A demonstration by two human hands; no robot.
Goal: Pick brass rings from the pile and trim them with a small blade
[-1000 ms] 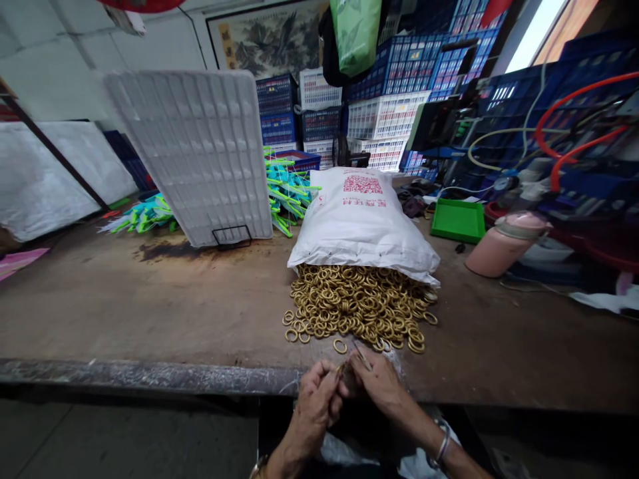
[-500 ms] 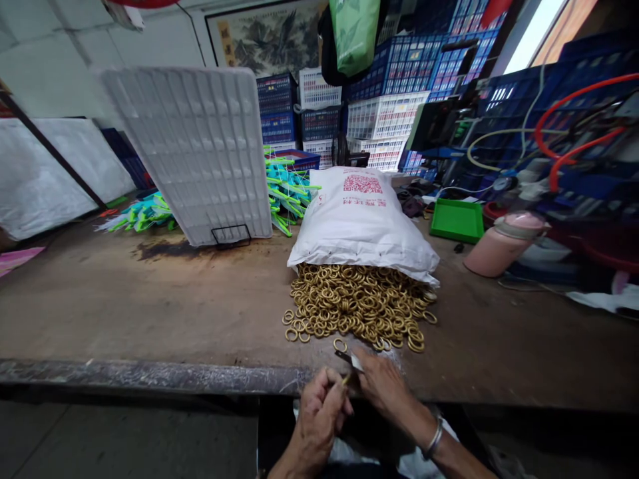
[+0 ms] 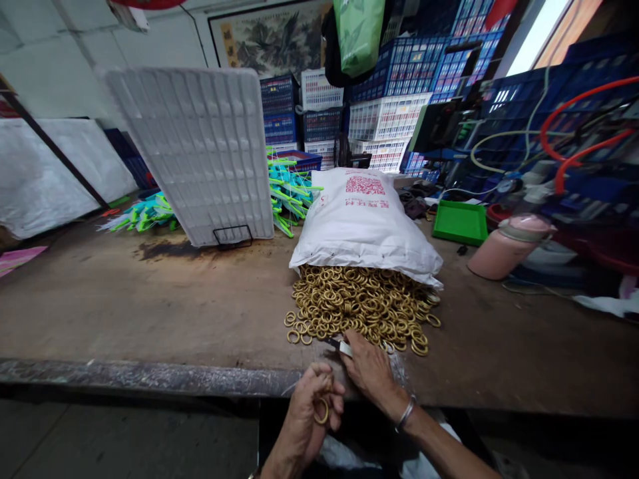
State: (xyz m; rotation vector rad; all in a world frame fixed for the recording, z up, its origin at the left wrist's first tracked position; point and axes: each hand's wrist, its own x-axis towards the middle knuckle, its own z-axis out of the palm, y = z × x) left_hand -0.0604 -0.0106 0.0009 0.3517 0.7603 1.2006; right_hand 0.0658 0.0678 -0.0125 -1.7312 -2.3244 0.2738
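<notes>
Gold-coloured rings (image 3: 349,303) spill in a heap from the open mouth of a white sack (image 3: 362,229) onto the brown table. My left hand (image 3: 312,406), at the table's front edge, is closed on a gold ring (image 3: 321,410) that hangs below the fingertips. A small cutter (image 3: 344,347) with a white handle and dark blade points left from my right hand (image 3: 372,369), whose fingers are wrapped round it. That hand touches the near edge of the heap, and its fingertips partly cover the rings there.
An upright white ribbed panel (image 3: 200,153) in a black wire stand is at the left, with green and teal pieces (image 3: 289,193) behind it. A green tray (image 3: 460,222) and pink bottle (image 3: 512,246) stand right of the sack. Stacked crates (image 3: 389,118) are at the back.
My right hand with the cutter has moved away from my left, up to the heap's edge. My left hand has shifted slightly left and turned, so its ring shows more fully.
</notes>
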